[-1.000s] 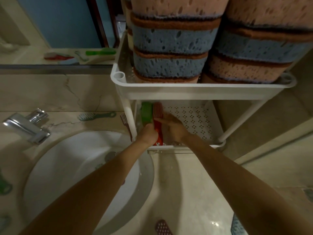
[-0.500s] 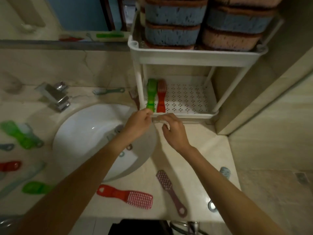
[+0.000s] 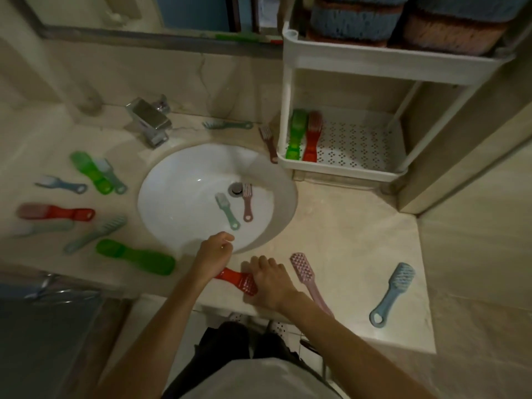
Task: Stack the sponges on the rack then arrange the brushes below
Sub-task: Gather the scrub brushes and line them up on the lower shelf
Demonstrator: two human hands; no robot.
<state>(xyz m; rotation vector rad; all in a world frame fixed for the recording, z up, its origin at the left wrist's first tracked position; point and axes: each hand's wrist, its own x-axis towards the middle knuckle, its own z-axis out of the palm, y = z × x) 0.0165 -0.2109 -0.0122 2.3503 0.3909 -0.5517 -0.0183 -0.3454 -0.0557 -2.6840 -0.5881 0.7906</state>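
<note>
— Rack?
— White two-tier rack [image 3: 374, 63], back right of the counter [image 3: 359, 226]. Blue and pink sponges [image 3: 355, 21] sat stacked on top.
— Lower tier?
— Green brush [image 3: 296, 133] and red brush [image 3: 312, 136] lay side by side at its left end, handles forward.
— Others?
— Loose. Two small brushes [image 3: 227, 210] lay in the sink [image 3: 178, 180]. Second red brush [image 3: 234, 277] at the front edge, pink brush [image 3: 302, 269] just right of it, blue brush [image 3: 394, 292] farther right.
</note>
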